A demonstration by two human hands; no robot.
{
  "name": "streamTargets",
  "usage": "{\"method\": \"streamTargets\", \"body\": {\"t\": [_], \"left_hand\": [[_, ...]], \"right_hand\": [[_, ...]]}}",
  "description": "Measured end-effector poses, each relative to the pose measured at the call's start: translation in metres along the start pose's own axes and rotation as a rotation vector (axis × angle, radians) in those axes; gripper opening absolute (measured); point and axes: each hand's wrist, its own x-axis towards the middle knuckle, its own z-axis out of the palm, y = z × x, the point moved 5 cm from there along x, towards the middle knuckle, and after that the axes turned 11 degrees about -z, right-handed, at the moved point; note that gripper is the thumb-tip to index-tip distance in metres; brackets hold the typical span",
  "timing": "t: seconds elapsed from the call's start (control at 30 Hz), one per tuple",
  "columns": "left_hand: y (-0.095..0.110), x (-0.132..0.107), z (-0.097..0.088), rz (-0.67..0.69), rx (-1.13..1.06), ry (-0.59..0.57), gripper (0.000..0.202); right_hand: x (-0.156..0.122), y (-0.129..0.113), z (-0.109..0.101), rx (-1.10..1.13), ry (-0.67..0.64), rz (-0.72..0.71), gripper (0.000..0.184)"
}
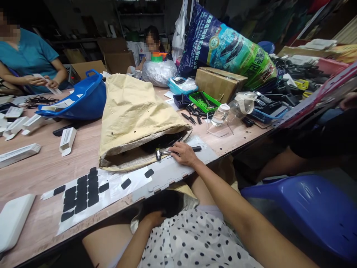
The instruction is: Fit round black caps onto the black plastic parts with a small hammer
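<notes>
My right hand is closed over the shaft of a small hammer, just at the mouth of a tan paper sack. The hammer's dark grip sticks out to the right of my hand, and its head points left. Under it lies a grey board along the table edge. Dark pieces show inside the sack's opening. My left hand is low at my lap, at the dark opening of another sack; its fingers are hidden. Black rounded pads stick to a white sheet on the left.
A blue basin, small white boxes and a white block stand on the left. Farther right are a green tray, a jar and a carton. Two people sit across the table. A blue stool is at right.
</notes>
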Motion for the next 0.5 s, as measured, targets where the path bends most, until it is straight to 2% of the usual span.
{"method": "streamTargets", "body": {"t": [0.5], "left_hand": [[-0.0002,0.0003,-0.001,0.0,-0.006,0.014,0.068]], "right_hand": [[-0.0025,0.0025,0.0005,0.043,0.017,0.016,0.018]]}}
